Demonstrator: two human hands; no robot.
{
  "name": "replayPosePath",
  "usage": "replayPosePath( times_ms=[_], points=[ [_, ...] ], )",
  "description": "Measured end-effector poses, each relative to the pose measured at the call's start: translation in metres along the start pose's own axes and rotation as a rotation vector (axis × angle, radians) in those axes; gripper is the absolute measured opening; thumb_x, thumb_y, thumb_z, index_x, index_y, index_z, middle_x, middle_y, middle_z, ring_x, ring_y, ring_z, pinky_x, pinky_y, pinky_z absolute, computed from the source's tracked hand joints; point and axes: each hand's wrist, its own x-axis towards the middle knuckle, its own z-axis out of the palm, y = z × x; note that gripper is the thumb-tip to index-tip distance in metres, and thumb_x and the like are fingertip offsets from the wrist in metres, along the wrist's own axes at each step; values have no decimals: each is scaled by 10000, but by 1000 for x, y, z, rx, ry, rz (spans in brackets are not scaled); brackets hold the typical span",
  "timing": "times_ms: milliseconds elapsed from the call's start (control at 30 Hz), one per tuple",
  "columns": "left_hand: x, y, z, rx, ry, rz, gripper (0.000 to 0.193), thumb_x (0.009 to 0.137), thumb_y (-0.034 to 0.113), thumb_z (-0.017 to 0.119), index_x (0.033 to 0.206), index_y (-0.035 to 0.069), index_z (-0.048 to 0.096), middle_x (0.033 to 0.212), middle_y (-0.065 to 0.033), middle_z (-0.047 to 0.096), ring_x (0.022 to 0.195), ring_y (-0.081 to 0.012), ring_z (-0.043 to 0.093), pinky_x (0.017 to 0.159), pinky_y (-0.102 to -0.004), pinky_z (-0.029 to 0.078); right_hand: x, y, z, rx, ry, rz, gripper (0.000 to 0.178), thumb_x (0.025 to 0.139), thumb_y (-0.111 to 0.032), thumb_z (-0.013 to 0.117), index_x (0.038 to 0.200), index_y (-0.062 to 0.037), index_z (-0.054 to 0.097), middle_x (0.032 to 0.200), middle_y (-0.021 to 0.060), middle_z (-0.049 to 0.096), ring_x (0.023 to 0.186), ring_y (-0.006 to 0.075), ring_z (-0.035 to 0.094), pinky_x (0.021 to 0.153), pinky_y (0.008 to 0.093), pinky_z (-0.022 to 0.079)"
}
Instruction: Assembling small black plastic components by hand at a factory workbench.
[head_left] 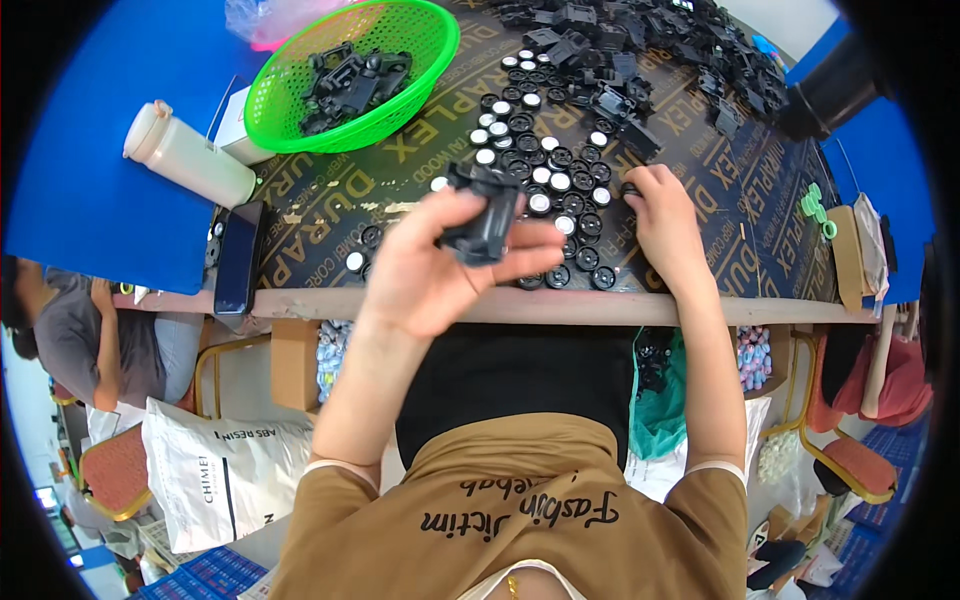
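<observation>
My left hand (430, 265) is raised palm up above the table's near edge, its thumb and fingers closed on a black plastic toy car chassis (485, 215). To the right, the fingertips of my right hand (662, 215) pinch a small black toy wheel (629, 189), partly hidden by the fingers. Between the hands lies a loose spread of black toy wheels (588, 222), many showing white hub faces. Behind them a large heap of black chassis parts (690, 50) covers the far right of the table.
A green plastic basket (432, 75) with black assembled parts stands far left. Beside it are a white bottle (190, 155) and a dark phone (240, 255) by the edge. Light green rings (818, 210) lie at the right. A seated person (130, 340) is at the left.
</observation>
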Motion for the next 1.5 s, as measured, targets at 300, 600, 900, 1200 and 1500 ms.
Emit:
replayPosePath(
  times_ms=[300, 600, 900, 1200, 1500],
  points=[
    [-13, -24, -8, -60, 50, -48, 349, 939, 207, 448, 1220, 0, 430, 1007, -139, 540, 851, -165, 496, 733, -287, 420, -20, -46, -25, 1355, -51, 480, 162, 920, -131, 481, 1016, -13, 538, 695, -22, 447, 605, 46, 392, 497, 152, 261],
    [-27, -30, 2, 1173, 49, 386, 481, 743, 152, 699, 1161, 41, 488, 933, -56, 504, 889, -198, 506, 825, -282, 393, -44, -103, -32, 1680, -247, 320, 256, 762, -76, 684, 959, -10, 534, 885, 29, 562, 782, 79, 521, 698, 192, 425],
    [-30, -25, 20, 1547, -17, 608, 513, 521, 152, 829, 977, 30, 627, 846, -72, 620, 693, -183, 572, 615, -276, 444, -40, -96, -44, 1257, -340, 45, 302, 701, -26, 709, 966, -19, 564, 935, 35, 558, 740, 80, 474, 694, 200, 401],
    [-29, -27, 19, 1706, -148, 671, 479, 547, 183, 821, 960, 40, 625, 765, -55, 627, 600, -204, 581, 528, -278, 444, -39, -95, -47, 1296, -666, 209, 394, 784, -114, 653, 1107, 4, 460, 958, 20, 546, 876, 101, 507, 794, 239, 420],
    [-19, -29, 15, 1503, -91, 467, 546, 616, 176, 798, 1090, 60, 552, 943, -70, 609, 798, -191, 606, 733, -286, 477, -42, -92, -35, 1405, -470, 264, 356, 821, -177, 645, 1069, -35, 434, 969, 17, 473, 879, 80, 455, 776, 223, 401]
  ],
)
